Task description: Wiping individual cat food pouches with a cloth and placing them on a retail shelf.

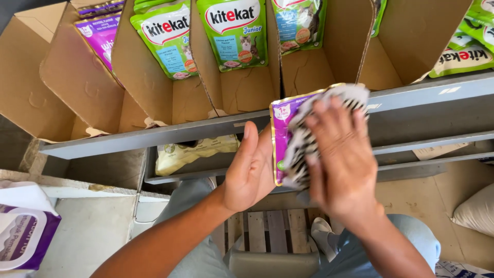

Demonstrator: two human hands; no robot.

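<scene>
Your left hand (250, 172) cups the near left edge of the purple pouch (282, 135), grip closed on it; its long axis stands upright. Your right hand (342, 159) presses a striped cloth (309, 139) flat against its face, before the grey shelf (154, 136).

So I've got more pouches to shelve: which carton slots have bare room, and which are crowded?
The cardboard slot right of the middle green pouches looks bare, and so does the far-left slot. The slot holding purple pouches and the green ones beside it are fuller. Left hand and right hand hold a purple pouch at the shelf edge.
</scene>
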